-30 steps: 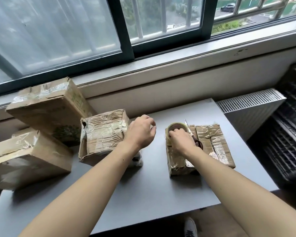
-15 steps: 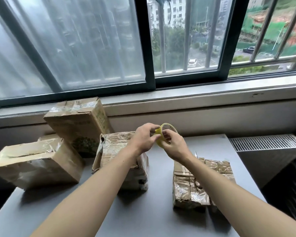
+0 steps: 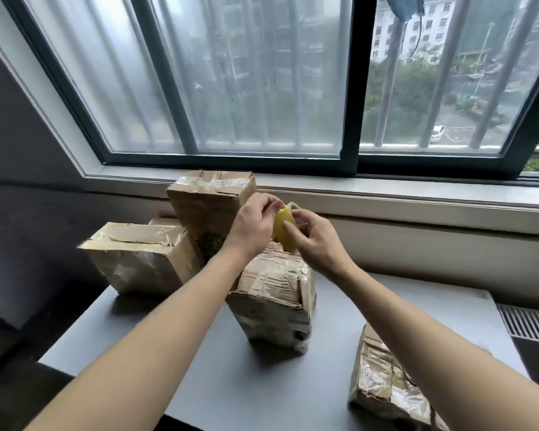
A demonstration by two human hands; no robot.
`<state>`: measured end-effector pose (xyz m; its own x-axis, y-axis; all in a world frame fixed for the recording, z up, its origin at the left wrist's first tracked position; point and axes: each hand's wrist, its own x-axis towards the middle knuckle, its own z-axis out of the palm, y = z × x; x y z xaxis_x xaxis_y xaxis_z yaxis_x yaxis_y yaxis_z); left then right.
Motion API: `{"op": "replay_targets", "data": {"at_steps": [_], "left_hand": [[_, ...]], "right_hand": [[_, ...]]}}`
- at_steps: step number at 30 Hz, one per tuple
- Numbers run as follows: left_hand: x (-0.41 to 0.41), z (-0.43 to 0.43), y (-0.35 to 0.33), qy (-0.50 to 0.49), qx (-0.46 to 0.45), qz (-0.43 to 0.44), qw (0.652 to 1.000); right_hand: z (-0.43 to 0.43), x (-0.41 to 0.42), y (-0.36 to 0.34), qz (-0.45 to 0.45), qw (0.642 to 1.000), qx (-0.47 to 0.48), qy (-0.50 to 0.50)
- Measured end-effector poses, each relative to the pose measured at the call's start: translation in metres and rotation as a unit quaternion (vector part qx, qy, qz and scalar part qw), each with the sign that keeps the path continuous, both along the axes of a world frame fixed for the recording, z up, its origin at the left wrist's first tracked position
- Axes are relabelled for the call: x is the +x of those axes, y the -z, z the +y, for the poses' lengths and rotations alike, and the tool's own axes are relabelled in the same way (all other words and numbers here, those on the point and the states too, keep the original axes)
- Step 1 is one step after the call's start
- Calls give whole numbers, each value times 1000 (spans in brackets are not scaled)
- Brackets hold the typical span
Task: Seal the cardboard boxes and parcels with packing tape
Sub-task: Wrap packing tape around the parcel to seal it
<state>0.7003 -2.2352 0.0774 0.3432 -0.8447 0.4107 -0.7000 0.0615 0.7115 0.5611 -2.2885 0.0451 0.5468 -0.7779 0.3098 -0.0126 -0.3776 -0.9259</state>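
Observation:
A yellowish roll of packing tape (image 3: 285,229) is held up in the air between both hands, above the middle box. My right hand (image 3: 316,241) grips the roll from the right. My left hand (image 3: 255,227) pinches at the roll's upper left edge. Below them a crumpled cardboard box wrapped in tape (image 3: 276,301) stands on the grey table (image 3: 227,377). Another taped parcel (image 3: 386,387) lies at the lower right, partly hidden by my right forearm.
Two more taped boxes sit at the back left: a low one (image 3: 143,256) and a tall one (image 3: 209,200) leaning by the windowsill (image 3: 386,194). A radiator grille (image 3: 529,321) lies right of the table. The table's front edge runs near my forearms.
My right hand lifted the tape roll off the right parcel and my left hand joined it. The view tilted up and shifted, so the boxes now sit lower in frame.

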Motion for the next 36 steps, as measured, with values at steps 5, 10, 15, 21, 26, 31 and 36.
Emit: {"op": "replay_targets", "data": {"at_steps": [5, 10, 15, 21, 26, 31, 36], "left_hand": [[38, 16, -4, -59, 15, 75, 995], [80, 21, -3, -96, 31, 145, 984], [130, 16, -2, -146, 14, 185, 972], [168, 4, 12, -125, 49, 212, 968], [186, -5, 47, -123, 95, 290, 944], [195, -9, 98, -128, 163, 358, 910], [183, -11, 131, -106, 210, 446, 863]], "right_hand": [[10, 32, -5, 7, 997, 20, -74], [6, 54, -16, 68, 987, -29, -144], [1, 76, -29, 206, 968, -137, -35], [0, 107, -21, 377, 886, -208, 175], [-5, 115, -22, 395, 875, -181, 210], [-16, 122, -24, 297, 934, -55, 190], [-19, 134, -23, 324, 933, -49, 150]]}}
